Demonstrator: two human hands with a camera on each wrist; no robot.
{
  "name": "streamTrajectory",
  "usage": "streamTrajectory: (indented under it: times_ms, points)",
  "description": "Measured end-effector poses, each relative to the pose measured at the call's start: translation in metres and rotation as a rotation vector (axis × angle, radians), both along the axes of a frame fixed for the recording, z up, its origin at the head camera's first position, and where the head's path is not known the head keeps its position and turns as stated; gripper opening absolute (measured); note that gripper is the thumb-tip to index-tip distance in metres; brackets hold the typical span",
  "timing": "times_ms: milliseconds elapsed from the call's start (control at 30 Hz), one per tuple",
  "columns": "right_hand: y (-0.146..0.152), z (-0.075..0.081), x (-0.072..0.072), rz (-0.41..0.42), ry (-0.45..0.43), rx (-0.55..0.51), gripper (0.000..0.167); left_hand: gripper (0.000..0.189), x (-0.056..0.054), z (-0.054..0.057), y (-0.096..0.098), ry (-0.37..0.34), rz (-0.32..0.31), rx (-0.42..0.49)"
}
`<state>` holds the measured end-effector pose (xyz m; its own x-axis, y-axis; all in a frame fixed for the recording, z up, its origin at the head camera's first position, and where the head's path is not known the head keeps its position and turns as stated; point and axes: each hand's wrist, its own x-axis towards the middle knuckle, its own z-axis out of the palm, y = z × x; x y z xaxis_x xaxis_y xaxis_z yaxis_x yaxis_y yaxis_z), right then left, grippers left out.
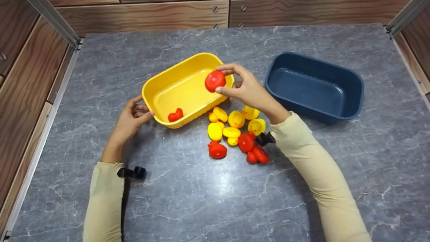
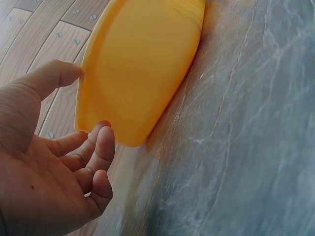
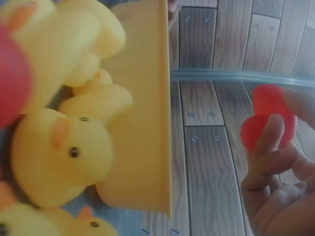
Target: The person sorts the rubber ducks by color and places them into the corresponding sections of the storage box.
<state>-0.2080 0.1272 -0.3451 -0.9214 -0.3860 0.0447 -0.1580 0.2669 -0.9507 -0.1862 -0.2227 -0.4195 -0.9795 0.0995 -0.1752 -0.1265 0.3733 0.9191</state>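
Over the right end of a yellow tub [image 1: 181,90], my right hand [image 1: 247,87] pinches a red rubber duck [image 1: 215,81] between thumb and fingers. In the right wrist view that red duck [image 3: 268,118] shows two rounded lobes and is above the tub's rim. My left hand [image 1: 129,117] holds the tub's near-left end, thumb and index fingertip at the rim; the left wrist view shows its other fingers [image 2: 101,152] curled outside the wall. Another red duck [image 1: 175,115] lies inside the tub at its near-left corner.
Several yellow rubber ducks [image 1: 236,119] cluster in front of the tub, under my right forearm. Red ducks [image 1: 217,150] lie nearer me, some beside the right wrist's black camera [image 1: 264,138]. A dark blue tub [image 1: 315,87] stands right on the grey marbled table [image 1: 201,201]. Wood-patterned walls surround the table.
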Motion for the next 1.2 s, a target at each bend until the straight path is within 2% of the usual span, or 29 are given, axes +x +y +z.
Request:
streamTrajectory:
  times_ms: [167,333,667,900,1200]
  points:
    - [-0.007,0.003,-0.012,-0.035,0.007,0.046,0.051,0.07,0.0,-0.001,0.001,0.004,0.003,-0.002]
    - [-0.015,-0.002,-0.022,-0.064,0.003,0.118,0.05,0.071,-0.001,-0.001,0.002,0.001,0.005,0.006]
    - [-0.026,-0.012,-0.032,-0.081,0.0,0.196,0.054,0.071,-0.001,-0.001,0.002,-0.003,0.002,0.035]
    - [-0.02,-0.013,-0.027,-0.049,0.007,0.183,0.058,0.071,0.0,-0.002,0.002,0.0,0.009,0.056]
    - [-0.002,-0.012,-0.007,0.032,-0.013,0.168,0.061,0.07,0.0,-0.001,0.003,-0.005,0.021,0.042]
